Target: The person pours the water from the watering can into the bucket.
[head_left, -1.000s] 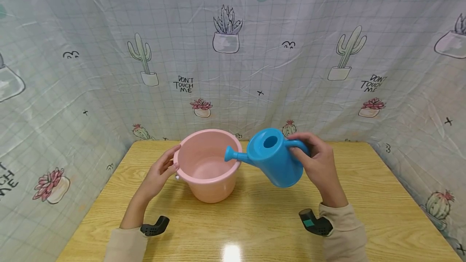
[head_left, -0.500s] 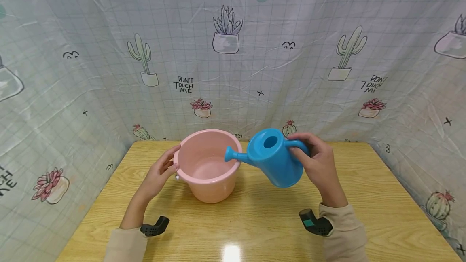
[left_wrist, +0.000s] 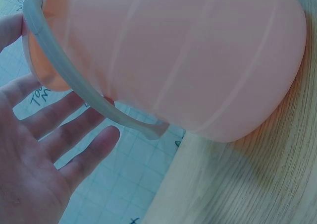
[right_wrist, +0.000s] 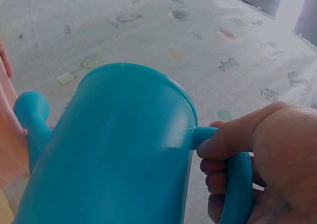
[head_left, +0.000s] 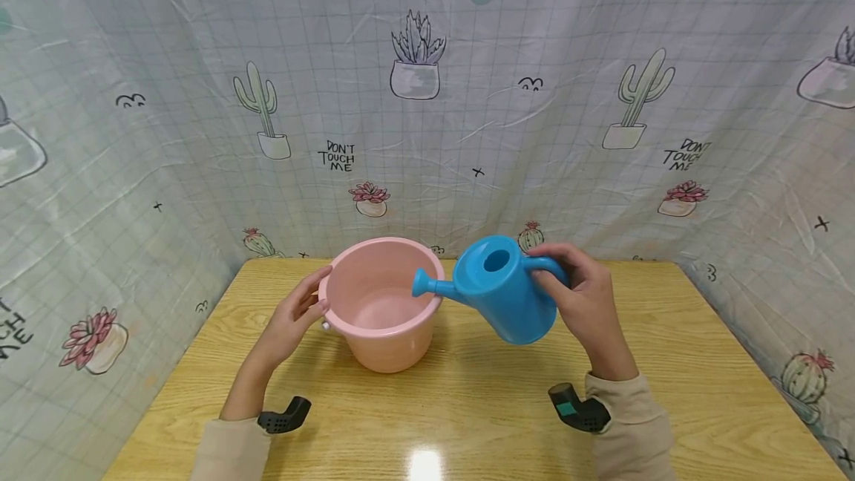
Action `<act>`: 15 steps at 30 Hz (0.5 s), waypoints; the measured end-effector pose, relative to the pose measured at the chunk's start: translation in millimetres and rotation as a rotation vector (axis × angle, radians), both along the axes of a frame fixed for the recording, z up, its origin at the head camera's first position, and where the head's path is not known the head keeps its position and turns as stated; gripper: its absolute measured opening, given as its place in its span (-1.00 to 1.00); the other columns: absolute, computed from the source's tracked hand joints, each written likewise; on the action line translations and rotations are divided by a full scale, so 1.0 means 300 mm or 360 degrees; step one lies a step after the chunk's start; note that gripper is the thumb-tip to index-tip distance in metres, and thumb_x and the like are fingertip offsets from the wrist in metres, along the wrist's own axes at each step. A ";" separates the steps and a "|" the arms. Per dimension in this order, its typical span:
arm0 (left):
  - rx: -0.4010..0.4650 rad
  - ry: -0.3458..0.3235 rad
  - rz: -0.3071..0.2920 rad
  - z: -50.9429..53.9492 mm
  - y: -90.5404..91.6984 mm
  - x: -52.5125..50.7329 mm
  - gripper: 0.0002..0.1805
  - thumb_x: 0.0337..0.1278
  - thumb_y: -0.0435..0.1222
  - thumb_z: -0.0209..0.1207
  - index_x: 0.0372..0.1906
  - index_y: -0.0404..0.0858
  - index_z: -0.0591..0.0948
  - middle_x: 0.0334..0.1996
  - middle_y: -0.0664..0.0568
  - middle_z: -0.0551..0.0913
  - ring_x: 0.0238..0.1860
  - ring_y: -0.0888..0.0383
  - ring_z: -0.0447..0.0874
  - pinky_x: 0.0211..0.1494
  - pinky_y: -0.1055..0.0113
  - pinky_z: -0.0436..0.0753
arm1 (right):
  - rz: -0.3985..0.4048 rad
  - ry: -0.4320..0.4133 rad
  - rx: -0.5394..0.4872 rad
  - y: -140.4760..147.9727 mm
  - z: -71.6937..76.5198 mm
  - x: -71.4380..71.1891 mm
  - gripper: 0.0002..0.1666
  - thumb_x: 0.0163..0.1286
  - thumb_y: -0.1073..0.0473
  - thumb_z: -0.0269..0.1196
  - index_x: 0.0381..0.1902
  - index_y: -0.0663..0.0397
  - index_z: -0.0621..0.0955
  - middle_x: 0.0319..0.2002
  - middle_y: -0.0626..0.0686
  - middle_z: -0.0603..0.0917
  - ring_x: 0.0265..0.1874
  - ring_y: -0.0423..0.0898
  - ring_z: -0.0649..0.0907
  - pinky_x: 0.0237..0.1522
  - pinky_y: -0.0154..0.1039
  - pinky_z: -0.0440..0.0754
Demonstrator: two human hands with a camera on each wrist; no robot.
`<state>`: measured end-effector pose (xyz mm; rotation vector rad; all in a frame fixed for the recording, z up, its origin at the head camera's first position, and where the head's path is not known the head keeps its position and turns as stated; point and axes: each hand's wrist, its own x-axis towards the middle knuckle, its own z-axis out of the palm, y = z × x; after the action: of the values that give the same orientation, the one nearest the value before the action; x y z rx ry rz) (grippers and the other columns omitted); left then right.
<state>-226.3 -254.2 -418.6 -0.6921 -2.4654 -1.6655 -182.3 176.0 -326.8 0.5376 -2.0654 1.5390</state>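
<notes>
In the head view a pink bucket [head_left: 390, 347] stands on the wooden table, its opening toward me. My left hand [head_left: 289, 325] steadies its left side, thumb and fingertips against the rim. The left wrist view shows the fairly straight fingers [left_wrist: 64, 130] spread beside the bucket's pale handle [left_wrist: 74, 80], which hangs down. My right hand [head_left: 584, 295] grips the looped handle [right_wrist: 237, 184] of a blue watering can [head_left: 510, 303], fingers curled round it. Tilted left, the can is held above the table, its spout [head_left: 427, 284] over the bucket's right rim. No flowing water is visible.
The wooden table [head_left: 494, 407] extends around the bucket and below the can. A fabric backdrop [head_left: 481, 132] with cactus drawings rises behind and at both sides. Black wrist devices [head_left: 286, 416] sit at both sleeves.
</notes>
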 end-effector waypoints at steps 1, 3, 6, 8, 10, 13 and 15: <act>-0.0004 0.0004 -0.0002 -0.001 -0.001 0.000 -0.39 0.43 -0.34 -0.02 0.51 -0.03 0.16 0.46 -0.17 0.20 0.22 0.31 0.47 0.09 0.54 0.55 | -0.0001 -0.0001 0.0002 0.000 0.000 0.000 -0.74 0.32 0.43 0.21 -0.03 0.27 0.61 -0.11 -0.19 0.65 -0.13 -0.28 0.64 -0.02 -0.48 0.57; -0.0004 0.0004 0.0001 -0.002 -0.002 0.000 -0.39 0.43 -0.34 -0.02 0.51 -0.04 0.16 0.46 -0.17 0.21 0.22 0.32 0.47 0.09 0.54 0.55 | -0.0003 -0.0002 0.0003 0.000 0.000 0.001 -0.74 0.32 0.43 0.21 -0.03 0.27 0.61 -0.12 -0.21 0.65 -0.13 -0.29 0.64 -0.01 -0.49 0.57; -0.0002 0.0000 0.0009 0.000 -0.001 0.001 -0.39 0.43 -0.34 -0.02 0.51 -0.03 0.17 0.46 -0.16 0.21 0.21 0.37 0.46 0.09 0.55 0.54 | -0.0007 -0.0002 0.0005 0.000 0.001 0.001 -0.74 0.32 0.43 0.21 -0.03 0.27 0.61 -0.12 -0.17 0.66 -0.13 -0.29 0.64 -0.01 -0.49 0.56; 0.0001 -0.0001 0.0011 0.001 -0.001 0.002 -0.39 0.43 -0.34 -0.02 0.50 -0.04 0.17 0.47 -0.15 0.20 0.21 0.38 0.46 0.09 0.55 0.54 | -0.0004 -0.0001 0.0002 -0.001 0.001 0.001 -0.74 0.32 0.43 0.21 -0.03 0.28 0.61 -0.11 -0.12 0.66 -0.13 -0.29 0.64 -0.01 -0.49 0.57; 0.0002 0.0000 0.0009 0.002 0.000 0.002 -0.39 0.43 -0.34 -0.02 0.51 -0.04 0.17 0.47 -0.15 0.19 0.21 0.38 0.46 0.09 0.55 0.54 | -0.0003 0.0000 0.0000 -0.001 0.002 0.001 -0.74 0.31 0.43 0.22 -0.03 0.28 0.61 -0.11 -0.09 0.67 -0.13 -0.29 0.64 -0.01 -0.49 0.57; 0.0005 -0.0002 0.0006 0.000 -0.001 0.002 -0.39 0.43 -0.34 -0.02 0.50 -0.04 0.17 0.47 -0.14 0.18 0.21 0.37 0.46 0.09 0.55 0.54 | -0.0004 -0.0002 0.0002 -0.001 0.003 0.002 -0.74 0.31 0.43 0.22 -0.03 0.28 0.61 -0.11 -0.13 0.66 -0.13 -0.29 0.64 -0.01 -0.49 0.57; 0.0004 -0.0001 0.0005 0.000 -0.001 0.002 -0.39 0.43 -0.34 -0.02 0.51 -0.04 0.17 0.47 -0.15 0.19 0.21 0.36 0.47 0.09 0.55 0.55 | -0.0008 -0.0002 0.0007 -0.001 0.003 0.002 -0.74 0.32 0.43 0.22 -0.03 0.27 0.62 -0.11 -0.17 0.66 -0.13 -0.29 0.64 -0.01 -0.49 0.56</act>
<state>-225.8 -254.5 -418.7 -0.6871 -2.4630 -1.6676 -181.7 175.7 -325.9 0.5326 -2.0698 1.5325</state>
